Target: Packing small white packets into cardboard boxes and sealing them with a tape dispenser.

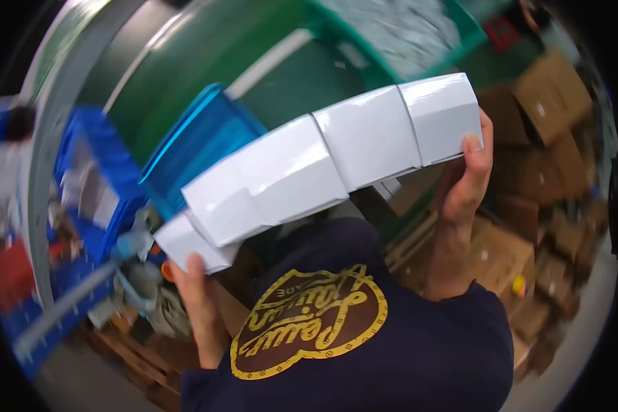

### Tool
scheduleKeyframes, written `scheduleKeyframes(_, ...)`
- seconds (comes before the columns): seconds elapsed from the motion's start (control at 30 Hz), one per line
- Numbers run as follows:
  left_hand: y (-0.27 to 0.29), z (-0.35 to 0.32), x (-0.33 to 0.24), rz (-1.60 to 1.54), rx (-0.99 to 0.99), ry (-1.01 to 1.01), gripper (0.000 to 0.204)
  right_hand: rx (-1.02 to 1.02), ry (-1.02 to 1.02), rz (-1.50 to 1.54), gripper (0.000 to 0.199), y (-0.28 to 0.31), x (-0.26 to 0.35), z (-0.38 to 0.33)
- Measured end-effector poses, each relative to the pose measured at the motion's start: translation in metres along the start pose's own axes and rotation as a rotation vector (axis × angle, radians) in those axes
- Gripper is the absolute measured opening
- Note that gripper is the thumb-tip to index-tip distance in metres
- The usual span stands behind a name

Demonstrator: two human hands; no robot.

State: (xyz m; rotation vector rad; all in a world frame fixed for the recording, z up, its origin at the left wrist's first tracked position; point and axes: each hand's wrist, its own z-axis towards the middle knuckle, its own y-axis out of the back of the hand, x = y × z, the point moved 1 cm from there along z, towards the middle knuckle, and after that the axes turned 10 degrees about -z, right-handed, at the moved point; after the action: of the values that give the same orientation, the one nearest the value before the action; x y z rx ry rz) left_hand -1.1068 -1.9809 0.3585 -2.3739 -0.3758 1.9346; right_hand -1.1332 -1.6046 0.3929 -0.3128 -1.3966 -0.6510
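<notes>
A row of several small white boxes [281,168] stretches between my two hands, pressed end to end and slanting up to the right. At its lower left end my left hand [196,295] is closed on the last box, the thumb on its near face. My right hand [468,172] grips the upper right end, with the thumb on the near edge and fingers around the end. The boxes have plain glossy sides, and dark gaps show between some of them. Beyond the row lies an open blue bin [196,141], partly covered by the boxes.
A green crate [391,58] full of pale items stands at the far side. To the left are a grey metal post [44,172] and a blue container [93,165] with white contents. Brown cardboard boxes [553,96] are piled at the right. Wooden pallet slats [134,357] lie at the lower left.
</notes>
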Motion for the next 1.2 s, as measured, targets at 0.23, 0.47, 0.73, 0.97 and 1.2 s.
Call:
scheduleKeyframes(0.23,-0.161,-0.025,0.128,0.048,0.485,0.446,0.063,-0.264,-0.114,-0.475,0.059,0.198,-0.106,-0.004)
scheduleKeyframes(0.47,-0.252,0.010,0.309,-0.041,0.399,0.587,0.054,-0.253,-0.254,-0.598,0.042,0.251,-0.328,0.048)
scheduleKeyframes(0.73,-0.285,0.123,0.501,0.197,0.402,0.619,0.071,-0.424,-0.467,-0.573,0.041,0.243,-0.501,0.025)
scheduleKeyframes(0.97,-0.367,0.229,0.622,0.436,0.780,0.646,0.080,-0.157,-1.123,-0.739,0.062,0.253,-0.608,-0.044)
scheduleKeyframes(1.2,-0.345,0.258,0.728,0.942,0.791,0.604,0.075,0.164,-1.263,-0.694,0.060,0.240,-0.698,-0.078)
